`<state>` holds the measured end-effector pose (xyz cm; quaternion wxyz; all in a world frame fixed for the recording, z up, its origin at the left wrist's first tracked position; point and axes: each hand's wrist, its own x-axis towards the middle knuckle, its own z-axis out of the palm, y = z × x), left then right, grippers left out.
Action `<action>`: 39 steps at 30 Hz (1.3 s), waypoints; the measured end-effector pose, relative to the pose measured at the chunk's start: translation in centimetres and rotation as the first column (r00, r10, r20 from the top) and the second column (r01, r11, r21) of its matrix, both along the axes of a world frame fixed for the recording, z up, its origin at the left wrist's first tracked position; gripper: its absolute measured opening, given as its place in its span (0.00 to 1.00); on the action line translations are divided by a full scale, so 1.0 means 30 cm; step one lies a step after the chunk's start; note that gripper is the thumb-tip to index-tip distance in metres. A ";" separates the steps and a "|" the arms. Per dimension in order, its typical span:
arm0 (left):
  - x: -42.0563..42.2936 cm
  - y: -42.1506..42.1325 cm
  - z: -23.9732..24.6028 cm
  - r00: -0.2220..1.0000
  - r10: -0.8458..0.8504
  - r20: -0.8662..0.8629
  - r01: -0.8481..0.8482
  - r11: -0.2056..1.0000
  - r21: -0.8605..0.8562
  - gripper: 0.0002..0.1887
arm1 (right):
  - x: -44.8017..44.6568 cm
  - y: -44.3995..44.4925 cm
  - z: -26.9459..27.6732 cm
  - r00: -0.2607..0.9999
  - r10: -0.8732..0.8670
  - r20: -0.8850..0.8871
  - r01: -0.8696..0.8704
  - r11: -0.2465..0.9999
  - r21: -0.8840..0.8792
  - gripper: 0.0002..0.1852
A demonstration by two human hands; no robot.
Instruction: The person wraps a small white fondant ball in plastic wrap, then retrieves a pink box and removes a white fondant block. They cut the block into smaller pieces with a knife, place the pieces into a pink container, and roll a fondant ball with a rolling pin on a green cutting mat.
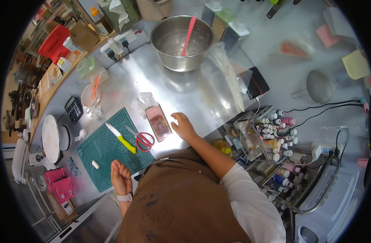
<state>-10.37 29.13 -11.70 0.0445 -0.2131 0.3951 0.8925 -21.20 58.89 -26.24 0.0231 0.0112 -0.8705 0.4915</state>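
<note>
My right hand (183, 127) is beside the right edge of a smartphone (158, 123), fingers apart and nothing in them. The phone lies face up with its screen lit. Crumpled tissue (144, 103) touches its upper end. My left hand (121, 176) is held over the near edge of a green cutting mat (109, 152), its fingers curled; whether something small is inside them is hidden. On the mat lie a knife with a lime-green handle (126, 144), scissors with red handles (144, 141) and a small white block (95, 164).
A steel mixing bowl (182, 60) holding a pink spatula (189, 35) stands at the back. A filled piping bag (229, 76) lies to its right. Left are a calculator (73, 109) and a turntable (51, 138). Right, a metal cart (322, 199) carries several bottles.
</note>
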 end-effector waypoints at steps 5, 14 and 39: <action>-0.013 0.003 0.005 0.995 -0.006 0.104 0.003 1.000 0.029 0.21 | 0.012 0.021 0.004 0.999 0.028 0.027 -0.027 0.998 -0.052 0.18; -0.025 0.023 -0.021 0.992 0.036 0.124 -0.049 0.994 0.098 0.24 | 0.017 0.053 0.011 0.994 0.074 0.082 -0.063 0.989 -0.137 0.17; 0.058 -0.014 -0.002 0.977 0.114 0.182 -0.142 0.978 0.154 0.09 | -0.153 -0.072 0.129 0.725 0.126 0.677 -0.513 0.755 0.409 0.42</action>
